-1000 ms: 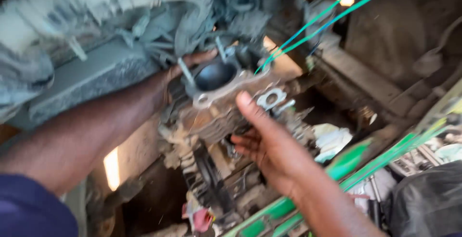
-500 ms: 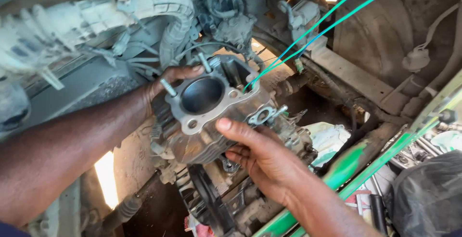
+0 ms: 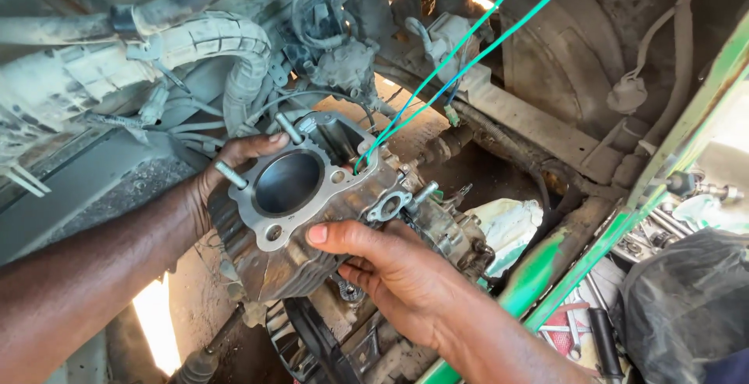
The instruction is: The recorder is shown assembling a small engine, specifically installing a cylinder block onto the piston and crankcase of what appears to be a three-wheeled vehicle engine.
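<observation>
Gripping a finned engine cylinder block (image 3: 300, 212) from both sides on its studs, bore upward: left hand (image 3: 226, 167) curled round the far edge, right hand (image 3: 390, 271) clasping the near side, thumb on the gasket face. Green wires (image 3: 468, 49) stretched just above.

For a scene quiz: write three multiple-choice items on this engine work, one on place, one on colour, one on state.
1. Where is the left hand?
A. on the cylinder block's far-left side
B. on the black bag
C. on the white cloth

2. What colour are the taut cords crossing above?
A. red
B. green
C. yellow

3. How is the block's bore?
A. capped
B. plugged with rag
C. open

Answers: 1 A, its fingers wrap the cylinder block; 2 B, both cords are bright green; 3 C, the round bore shows bare walls, while the right hand grips the near side.
</observation>
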